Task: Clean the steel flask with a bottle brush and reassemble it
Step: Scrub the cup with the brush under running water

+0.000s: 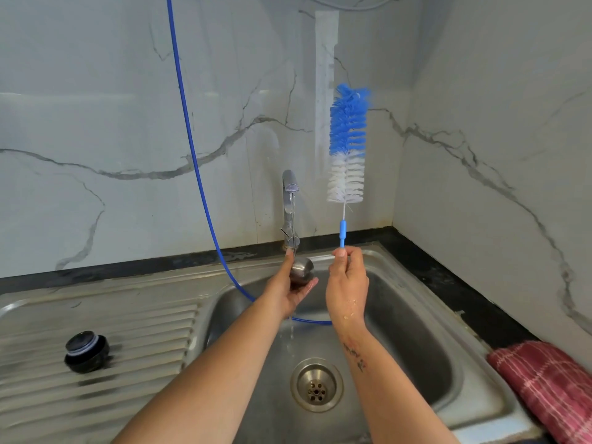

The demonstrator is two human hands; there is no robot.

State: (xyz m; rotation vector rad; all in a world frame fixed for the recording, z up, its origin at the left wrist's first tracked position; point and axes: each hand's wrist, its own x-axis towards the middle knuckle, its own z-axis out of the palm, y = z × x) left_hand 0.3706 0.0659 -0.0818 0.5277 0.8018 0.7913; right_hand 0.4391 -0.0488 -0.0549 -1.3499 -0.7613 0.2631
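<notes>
Left hand (288, 291) grips one steel flask (301, 271) under the tap (290, 213); right hand (347, 283) pinches one bottle brush (347, 145) upright. One black lid (86, 351) on drainboard (38, 315).

Both forearms are bare from the lower edge of the frame up to the wrists, with no sleeve, watch, bracelet or ring in sight. The left hand (290, 291), near the centre of the frame, is bare and ungloved. The right hand (347, 285), just to its right, is also bare, with water droplets glistening on its back and wrist. A small dark tattoo, with a faint reddish mark above it, runs along the right forearm, lower centre-right of the frame; its design is too small to make out.
</notes>
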